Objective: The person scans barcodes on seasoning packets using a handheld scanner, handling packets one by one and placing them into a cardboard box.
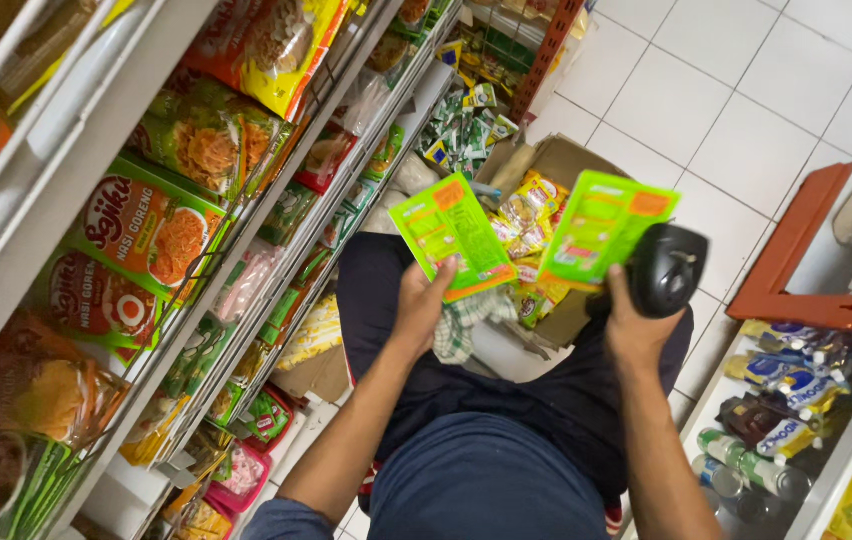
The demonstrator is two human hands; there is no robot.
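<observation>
The person's left hand (pixel 424 300) pinches a bright green sachet (pixel 452 235) by its lower edge, thumb on the face and fingers behind; its long axis runs from the hand toward eleven o'clock, orange corner uppermost. The right hand (pixel 634 325) is closed around a black handheld scanner (pixel 668 268) and also clamps a second green sachet (pixel 604 230) at its lower edge, that packet leaning toward one o'clock. The two sachets stand apart, splayed in a shallow V above the lap, with an open cardboard box (pixel 556 160) of yellow packets showing in the gap between them at twelve o'clock. A checked cloth (pixel 464 322) lies just below the left hand. Stocked shelving (pixel 246 215) hems the left side at nine o'clock, its edge near the left forearm. White tiled floor (pixel 706 90) lies open toward one o'clock; a red-framed bin (pixel 796 290) of bottles closes off four o'clock.
</observation>
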